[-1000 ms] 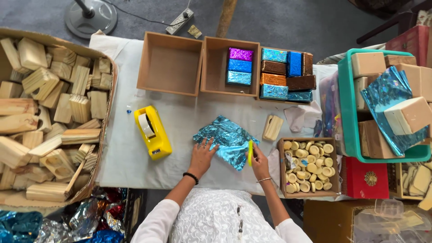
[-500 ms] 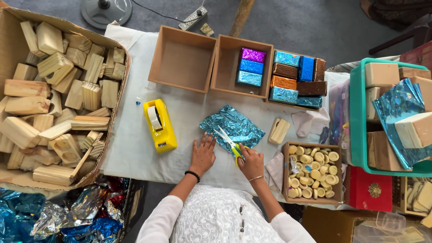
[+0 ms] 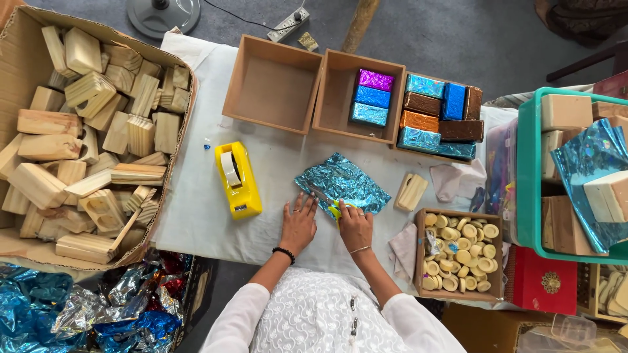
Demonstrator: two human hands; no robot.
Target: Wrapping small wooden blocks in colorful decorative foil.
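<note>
Where the table (image 3: 196,216) carries its white cloth, the largest item beside it is the cardboard box of wooden blocks (image 3: 85,131), set against the table's left edge. A green crate (image 3: 526,183) holding blocks and blue foil stands off the right edge. Two open brown boxes sit along the far edge: the empty box (image 3: 273,85) on the left, and just beside it the box with three wrapped blocks (image 3: 358,95). A cluster of foil-wrapped blocks (image 3: 439,117) lies to its right. Near the right front corner rests a small box of pale round caps (image 3: 458,255).

The blue foil sheet (image 3: 341,183) lies crumpled near the middle of the table, toward the front edge. A yellow tape dispenser (image 3: 239,180) stands to its left, well apart from it. One bare wooden block (image 3: 411,191) lies just beside the sheet's right edge.

My left hand (image 3: 299,225) rests flat on the cloth, fingers spread, at the sheet's near left corner. My right hand (image 3: 355,225) grips the yellow-handled scissors (image 3: 335,208), fingers closed through the handles, blades lying on the sheet's near edge.
</note>
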